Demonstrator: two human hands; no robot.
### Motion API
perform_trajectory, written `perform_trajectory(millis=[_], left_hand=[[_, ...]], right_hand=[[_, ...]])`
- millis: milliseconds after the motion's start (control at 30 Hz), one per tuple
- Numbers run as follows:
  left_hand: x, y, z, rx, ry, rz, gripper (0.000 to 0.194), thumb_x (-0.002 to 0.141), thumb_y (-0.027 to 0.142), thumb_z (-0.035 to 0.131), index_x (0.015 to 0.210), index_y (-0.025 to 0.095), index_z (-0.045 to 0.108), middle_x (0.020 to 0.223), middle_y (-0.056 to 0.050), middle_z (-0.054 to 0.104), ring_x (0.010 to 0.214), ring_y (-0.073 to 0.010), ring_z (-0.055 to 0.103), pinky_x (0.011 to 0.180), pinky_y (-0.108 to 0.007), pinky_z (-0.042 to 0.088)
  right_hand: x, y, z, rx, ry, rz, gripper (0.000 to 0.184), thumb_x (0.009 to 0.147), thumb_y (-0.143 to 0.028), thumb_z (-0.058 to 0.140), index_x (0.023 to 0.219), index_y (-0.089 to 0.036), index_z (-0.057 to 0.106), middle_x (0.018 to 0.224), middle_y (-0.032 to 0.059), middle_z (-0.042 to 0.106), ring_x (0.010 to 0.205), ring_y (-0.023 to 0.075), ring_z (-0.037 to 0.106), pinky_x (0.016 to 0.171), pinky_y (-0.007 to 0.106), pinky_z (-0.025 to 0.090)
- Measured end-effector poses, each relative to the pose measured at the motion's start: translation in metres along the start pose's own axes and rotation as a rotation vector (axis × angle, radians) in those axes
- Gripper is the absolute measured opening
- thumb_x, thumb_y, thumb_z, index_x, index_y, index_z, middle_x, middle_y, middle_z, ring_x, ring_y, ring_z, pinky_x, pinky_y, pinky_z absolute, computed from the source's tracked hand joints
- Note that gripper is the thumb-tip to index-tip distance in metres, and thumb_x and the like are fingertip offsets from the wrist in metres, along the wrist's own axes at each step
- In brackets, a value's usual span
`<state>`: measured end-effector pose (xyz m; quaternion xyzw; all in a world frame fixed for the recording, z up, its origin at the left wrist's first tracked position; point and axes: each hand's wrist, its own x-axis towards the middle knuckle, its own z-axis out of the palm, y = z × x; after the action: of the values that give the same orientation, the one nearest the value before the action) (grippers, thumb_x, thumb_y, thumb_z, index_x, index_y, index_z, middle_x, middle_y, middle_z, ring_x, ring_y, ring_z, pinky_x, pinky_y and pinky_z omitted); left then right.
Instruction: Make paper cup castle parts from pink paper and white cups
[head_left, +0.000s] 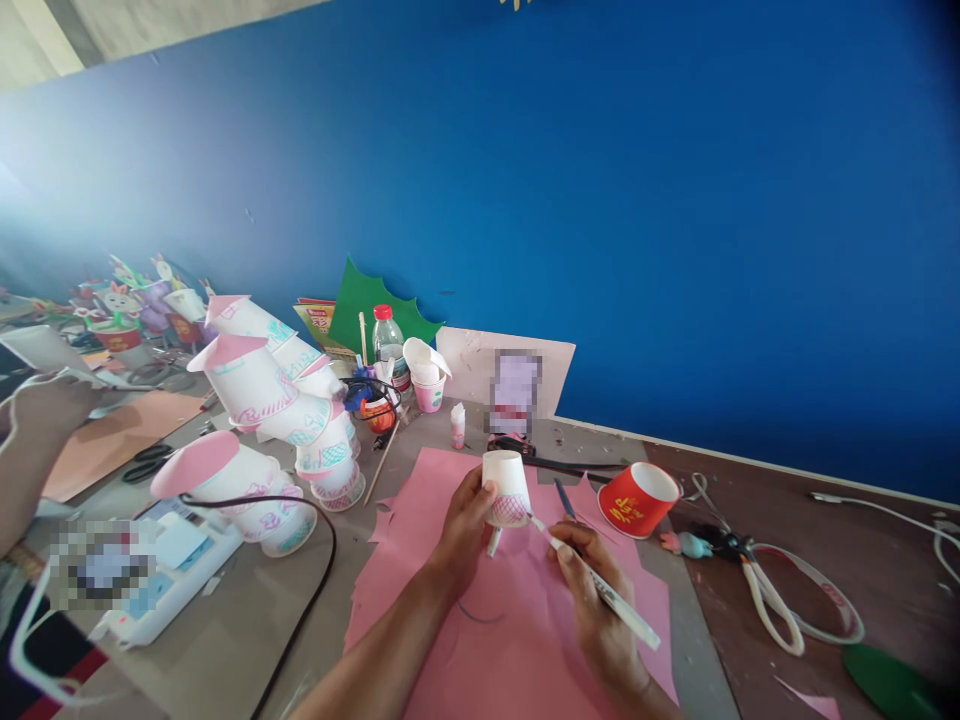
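Note:
My left hand grips a white paper cup turned upside down, fingers round its left side. A pink criss-cross pattern is drawn along the cup's lower band. In my right hand is a white marker pen, its tip close to the cup's lower right edge; whether it touches I cannot tell. A small white piece, perhaps a pen cap, shows below the cup by my left fingers. Beneath both hands lies a pink paper sheet with a curved pencil line on it.
Decorated cup towers with pink tops stand on the left, near a power strip and black cable. A red paper cup and white-handled scissors lie right. A bottle stands behind. Another person's hand is far left.

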<state>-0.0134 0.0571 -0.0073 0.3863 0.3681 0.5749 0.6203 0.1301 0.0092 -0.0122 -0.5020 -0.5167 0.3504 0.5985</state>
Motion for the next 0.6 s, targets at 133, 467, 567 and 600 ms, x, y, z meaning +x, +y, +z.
perform_trajectory(millis=[133, 467, 567, 600], left_hand=[[0.0005, -0.001, -0.0007, -0.015, -0.01, -0.006, 0.039, 0.084, 0.047, 0.058, 0.11, 0.018, 0.058, 0.074, 0.0, 0.05, 0.056, -0.0095, 0.047, 0.035, -0.016, 0.026], [-0.0004, 0.0006, 0.0013, -0.027, 0.003, -0.009, 0.041, 0.082, 0.049, 0.06, 0.107, 0.017, 0.059, 0.072, 0.0, 0.05, 0.054, -0.0086, 0.044, 0.035, -0.016, 0.026], [0.0, 0.0002, 0.0008, -0.034, 0.009, -0.018, 0.042, 0.081, 0.05, 0.061, 0.107, 0.018, 0.059, 0.072, 0.0, 0.051, 0.054, -0.0086, 0.045, 0.035, -0.016, 0.026], [0.0, 0.0003, 0.0007, -0.037, 0.012, -0.026, 0.043, 0.08, 0.051, 0.062, 0.108, 0.018, 0.059, 0.071, 0.0, 0.051, 0.054, -0.0088, 0.046, 0.035, -0.016, 0.026]], right_hand=[[0.0004, 0.0022, 0.0005, 0.009, 0.008, -0.004, 0.028, 0.081, -0.044, 0.059, 0.085, -0.018, 0.065, 0.075, 0.0045, 0.061, 0.064, 0.0177, 0.056, 0.057, 0.03, 0.047], [0.0016, -0.0023, 0.0018, -0.037, -0.013, -0.015, 0.029, 0.082, -0.047, 0.056, 0.081, -0.019, 0.064, 0.071, 0.0032, 0.061, 0.062, 0.0183, 0.056, 0.055, 0.03, 0.048], [0.0017, -0.0045, 0.0018, -0.059, -0.028, -0.068, 0.028, 0.082, -0.046, 0.055, 0.078, -0.02, 0.064, 0.065, 0.0015, 0.06, 0.06, 0.0179, 0.056, 0.056, 0.03, 0.047], [0.0016, -0.0048, 0.0016, -0.062, -0.034, -0.089, 0.027, 0.083, -0.046, 0.055, 0.077, -0.021, 0.064, 0.063, 0.0009, 0.06, 0.06, 0.018, 0.056, 0.058, 0.031, 0.048]])
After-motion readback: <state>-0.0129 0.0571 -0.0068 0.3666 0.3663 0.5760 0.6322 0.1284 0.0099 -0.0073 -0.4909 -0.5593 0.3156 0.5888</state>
